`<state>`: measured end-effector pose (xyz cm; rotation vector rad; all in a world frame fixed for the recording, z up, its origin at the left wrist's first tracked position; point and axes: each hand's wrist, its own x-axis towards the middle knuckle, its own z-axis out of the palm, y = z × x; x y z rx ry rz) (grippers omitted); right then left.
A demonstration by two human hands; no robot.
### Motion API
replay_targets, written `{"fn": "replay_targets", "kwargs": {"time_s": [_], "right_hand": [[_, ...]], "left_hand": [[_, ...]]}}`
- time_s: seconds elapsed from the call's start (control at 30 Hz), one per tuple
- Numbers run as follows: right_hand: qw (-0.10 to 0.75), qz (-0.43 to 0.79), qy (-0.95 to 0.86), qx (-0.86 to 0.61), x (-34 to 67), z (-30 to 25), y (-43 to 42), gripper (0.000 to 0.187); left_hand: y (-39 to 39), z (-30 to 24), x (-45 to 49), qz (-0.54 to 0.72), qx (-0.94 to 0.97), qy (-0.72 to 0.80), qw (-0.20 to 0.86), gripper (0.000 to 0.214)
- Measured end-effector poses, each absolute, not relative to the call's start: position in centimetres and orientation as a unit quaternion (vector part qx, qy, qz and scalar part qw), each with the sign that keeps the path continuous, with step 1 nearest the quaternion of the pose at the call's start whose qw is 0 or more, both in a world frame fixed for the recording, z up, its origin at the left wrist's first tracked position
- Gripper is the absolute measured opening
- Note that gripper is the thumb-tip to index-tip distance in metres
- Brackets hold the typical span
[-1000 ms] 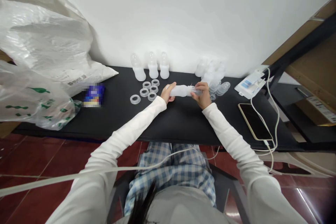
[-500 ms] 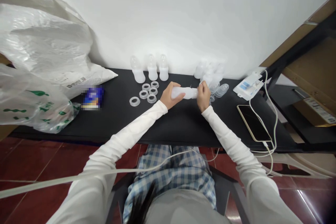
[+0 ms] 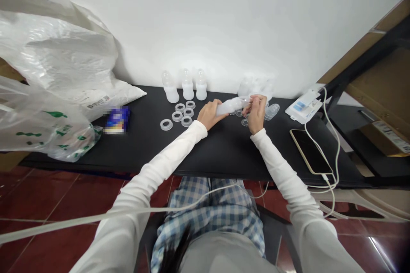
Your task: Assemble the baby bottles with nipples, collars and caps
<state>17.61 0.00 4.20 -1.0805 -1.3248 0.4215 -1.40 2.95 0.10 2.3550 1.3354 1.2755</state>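
a person at a black table (image 3: 230, 153) holds a white bottle (image 3: 228, 107) just right of the middle of the frame, its clear end (image 3: 244, 100) pointing right and slightly up. the left hand (image 3: 208, 115) is closed around the bottle's base. the right hand (image 3: 257, 114), half open with fingers curled, is at the clear end; whether it grips or merely touches cannot be told from here. good work at this joint, in this onlooker's judgement, calls for a steady left hold without squeezing, both parts kept in one line, and even pressure from the right so nothing seats crooked. three capped bottles (image 3: 188, 86) stand upper center, above a group of loose rings (image 3: 177, 116); a phone (image 3: 310, 151) lies at right.
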Motion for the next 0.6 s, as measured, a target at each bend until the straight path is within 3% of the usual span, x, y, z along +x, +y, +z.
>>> {"fn": "replay_targets", "kwargs": {"time_s": [0.1,0.27,0.37,0.6], "right_hand": [[0.605,0.137,-0.625,-0.474,17.7,3.5,0.1,0.034],[0.356,-0.031,-0.791,-0.497,17.8,2.1,0.4,0.028],[0.253,-0.104,-0.813,-0.514,17.4,1.6,0.4,0.028],[0.199,-0.137,-0.816,-0.525,17.2,1.3,0.1,0.035]], "left_hand": [[4.4,-0.8,-0.4,0.462,0.715,0.501,0.157,0.04],[7.9,-2.7,1.2,0.57,0.632,0.503,0.149,0.033],[9.6,-3.3,1.9,0.582,0.613,0.521,0.114,0.034],[10.6,-3.5,2.8,0.602,0.564,0.556,0.108,0.041]]}}
